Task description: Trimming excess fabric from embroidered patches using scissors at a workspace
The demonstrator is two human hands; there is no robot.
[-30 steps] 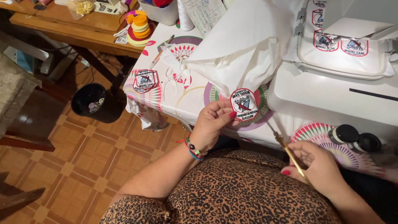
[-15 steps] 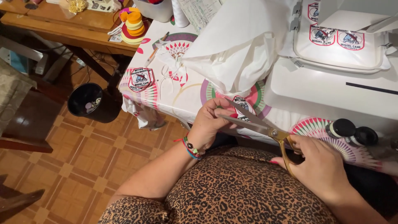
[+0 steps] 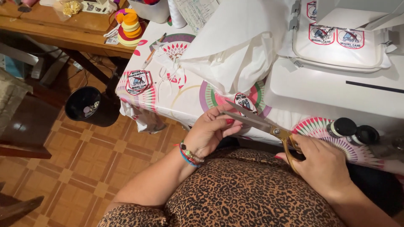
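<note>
Round embroidered patch [image 3: 245,102] pinched at the table edge [image 3: 176,110] by the left hand [image 3: 210,131], fingers clamped on its lower rim. Gold-handled scissors [image 3: 261,122] gripped in the right hand [image 3: 322,164], blades parted, tips reaching the patch. Second patch [image 3: 137,81] lying flat farther left on the patterned tablecloth. White fabric [image 3: 240,46] heaped just behind; 2 dark-capped bottles [image 3: 353,130] near the right hand.

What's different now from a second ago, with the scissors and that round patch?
The right hand has swung the gold-handled scissors up from beside the lap, and their open blades now reach the round patch. The left hand has kept hold of that patch, turning it from face-up to more edge-on. The second patch on the tablecloth and the two dark bottles have stayed put.
</note>
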